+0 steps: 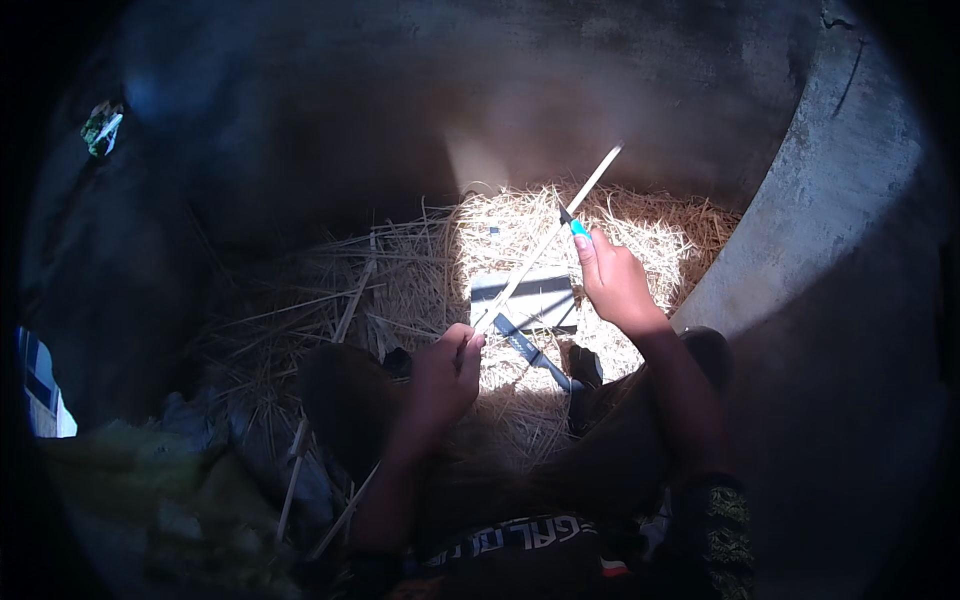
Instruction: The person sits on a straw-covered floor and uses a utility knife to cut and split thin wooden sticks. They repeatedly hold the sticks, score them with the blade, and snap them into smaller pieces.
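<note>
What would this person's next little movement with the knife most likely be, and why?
Probably a short push of the knife along the pale stick, away from the body. The right hand holds the turquoise-handled blade against the stick partway up, while the left hand grips its lower end, angling it up over a heap of straw-like shavings.

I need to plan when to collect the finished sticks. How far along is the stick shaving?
Done: a thick bed of pale shavings already covers the ground. In hand: the left hand grips a long pale stick, and the right hand holds a blue-handled knife against it. Left: more long sticks lie in shadow to the left; whether they are worked cannot be told.
</note>
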Tool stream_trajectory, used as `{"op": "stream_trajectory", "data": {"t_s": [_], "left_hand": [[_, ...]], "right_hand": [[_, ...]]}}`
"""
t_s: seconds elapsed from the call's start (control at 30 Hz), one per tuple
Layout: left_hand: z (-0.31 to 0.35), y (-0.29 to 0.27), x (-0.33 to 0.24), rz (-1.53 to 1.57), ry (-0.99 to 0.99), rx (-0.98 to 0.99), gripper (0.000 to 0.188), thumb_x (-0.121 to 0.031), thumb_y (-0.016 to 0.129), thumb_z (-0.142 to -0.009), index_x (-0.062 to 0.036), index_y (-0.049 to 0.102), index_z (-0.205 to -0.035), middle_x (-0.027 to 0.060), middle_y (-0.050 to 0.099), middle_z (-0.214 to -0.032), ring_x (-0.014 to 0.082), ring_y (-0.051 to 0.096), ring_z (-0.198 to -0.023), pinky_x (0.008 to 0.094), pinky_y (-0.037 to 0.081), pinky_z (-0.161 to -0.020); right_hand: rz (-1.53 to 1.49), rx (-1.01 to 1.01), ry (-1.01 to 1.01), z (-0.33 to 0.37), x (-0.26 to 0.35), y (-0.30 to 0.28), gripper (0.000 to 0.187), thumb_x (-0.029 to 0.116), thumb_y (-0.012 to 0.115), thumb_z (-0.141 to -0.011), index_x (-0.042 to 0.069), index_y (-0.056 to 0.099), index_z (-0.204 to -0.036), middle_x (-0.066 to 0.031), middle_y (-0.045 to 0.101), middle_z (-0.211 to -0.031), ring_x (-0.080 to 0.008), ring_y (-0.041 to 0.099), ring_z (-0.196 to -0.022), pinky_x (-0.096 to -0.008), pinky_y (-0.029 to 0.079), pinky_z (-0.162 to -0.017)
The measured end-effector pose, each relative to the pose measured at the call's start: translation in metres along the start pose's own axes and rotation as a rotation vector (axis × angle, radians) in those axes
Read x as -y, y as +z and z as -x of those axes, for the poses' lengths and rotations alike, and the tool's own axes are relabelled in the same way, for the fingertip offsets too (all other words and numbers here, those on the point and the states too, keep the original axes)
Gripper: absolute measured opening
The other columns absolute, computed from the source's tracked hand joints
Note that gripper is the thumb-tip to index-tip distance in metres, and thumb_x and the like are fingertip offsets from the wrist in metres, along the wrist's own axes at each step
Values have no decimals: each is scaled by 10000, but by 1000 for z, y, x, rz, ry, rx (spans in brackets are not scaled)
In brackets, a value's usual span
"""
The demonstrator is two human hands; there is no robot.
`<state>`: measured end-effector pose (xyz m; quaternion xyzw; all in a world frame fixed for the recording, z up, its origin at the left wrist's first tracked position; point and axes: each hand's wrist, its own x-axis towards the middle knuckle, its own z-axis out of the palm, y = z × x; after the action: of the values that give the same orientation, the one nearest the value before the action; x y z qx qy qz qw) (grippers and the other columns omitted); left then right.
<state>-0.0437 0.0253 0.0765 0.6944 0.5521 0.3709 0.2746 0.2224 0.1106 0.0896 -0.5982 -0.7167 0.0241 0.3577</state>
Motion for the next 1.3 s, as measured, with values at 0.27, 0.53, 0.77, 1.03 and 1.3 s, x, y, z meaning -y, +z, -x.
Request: {"op": "stream_trajectory", "data": {"t_s": [0.27,0.53,0.77,1.03,1.3], "left_hand": [[0,15,4,-243,195,-141,143,-198,591,-985,-57,608,-996,199,665,-849,413,664,-793,469,516,-661],[15,3,-8,-256,254,-123,113,-162,600,-980,-57,637,-990,186,672,-807,377,680,-744,441,512,-624],[4,1,2,-16,68,-79,184,-210,584,-1010,-41,653,-985,77,609,-697,151,574,-620,313,448,-587],[3,-5,11,378,-95,69,217,-239,584,-1024,-68,691,-942,-65,539,-735,27,440,-657,217,358,-595],[17,-10,-2,391,-179,189,187,-173,588,-1021,-27,684,-954,-16,632,-821,46,531,-753,226,432,-691]], "right_hand": [[100,169,-261,30,26,27,391,370,432,-1052,3,545,-975,-190,638,-611,-400,663,-565,-519,522,-547],[-34,-305,511,-54,-98,-18,662,483,266,-1070,-40,647,-927,-293,676,-860,-487,654,-869,-566,490,-776],[-126,-99,120,6,-5,-2,457,425,381,-1069,17,555,-960,-235,615,-660,-466,630,-668,-549,466,-628],[-19,-42,-467,33,24,38,385,368,490,-1033,-11,539,-985,-184,635,-629,-362,660,-562,-451,509,-494],[33,-370,313,-44,-62,-35,596,465,276,-1081,0,584,-872,-259,647,-713,-473,654,-720,-567,504,-647]]}}
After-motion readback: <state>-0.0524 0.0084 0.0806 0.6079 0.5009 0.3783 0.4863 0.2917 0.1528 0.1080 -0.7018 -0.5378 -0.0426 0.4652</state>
